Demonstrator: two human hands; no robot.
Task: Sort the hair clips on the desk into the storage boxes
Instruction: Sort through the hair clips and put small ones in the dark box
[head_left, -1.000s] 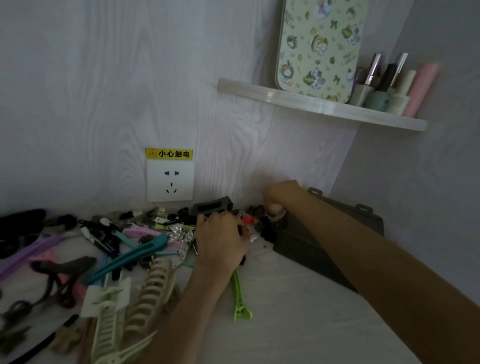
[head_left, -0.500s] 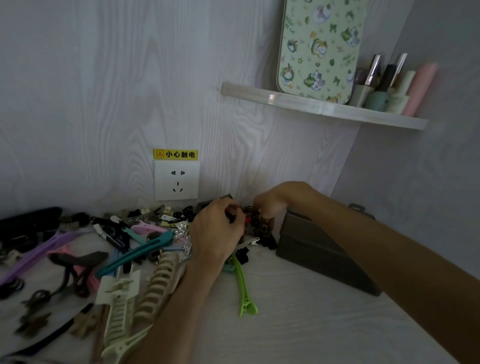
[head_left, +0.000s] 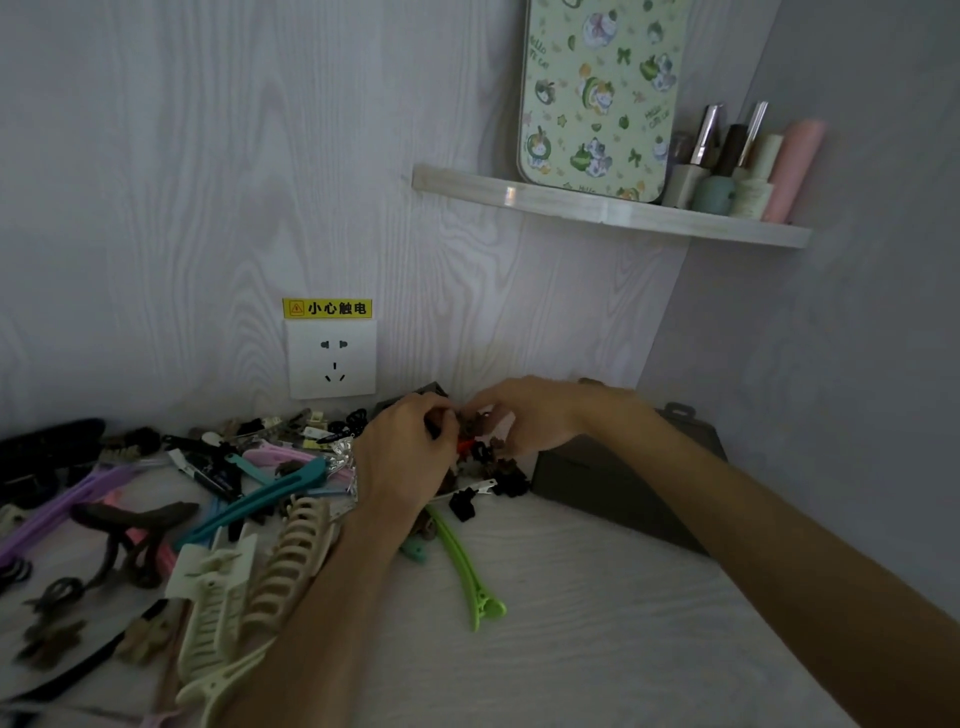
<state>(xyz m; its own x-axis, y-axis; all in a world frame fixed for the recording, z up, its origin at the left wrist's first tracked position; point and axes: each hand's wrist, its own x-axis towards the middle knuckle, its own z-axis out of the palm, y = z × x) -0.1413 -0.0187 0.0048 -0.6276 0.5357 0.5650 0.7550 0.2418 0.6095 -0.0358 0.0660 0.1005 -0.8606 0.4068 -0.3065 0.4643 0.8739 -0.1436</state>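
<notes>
Many hair clips lie heaped on the white desk, among them a teal clip (head_left: 260, 501), a cream claw clip (head_left: 291, 556) and a green duckbill clip (head_left: 465, 566). A pile of small dark clips (head_left: 488, 467) sits by the wall. My left hand (head_left: 408, 452) and my right hand (head_left: 524, 421) meet over that pile, fingers curled and pinching small clips between them; exactly which clips is hidden. A dark grey storage box (head_left: 613, 488) stands just right of the pile, under my right forearm.
A wall socket (head_left: 331, 358) with a yellow warning label is behind the pile. A corner shelf (head_left: 597, 208) above holds a patterned tin and several cosmetic bottles. A second dark box (head_left: 415, 395) peeks out behind my left hand.
My right hand has come left from the storage box to the small-clip pile. My left hand has risen slightly to meet it, and both now work on small clips together.
</notes>
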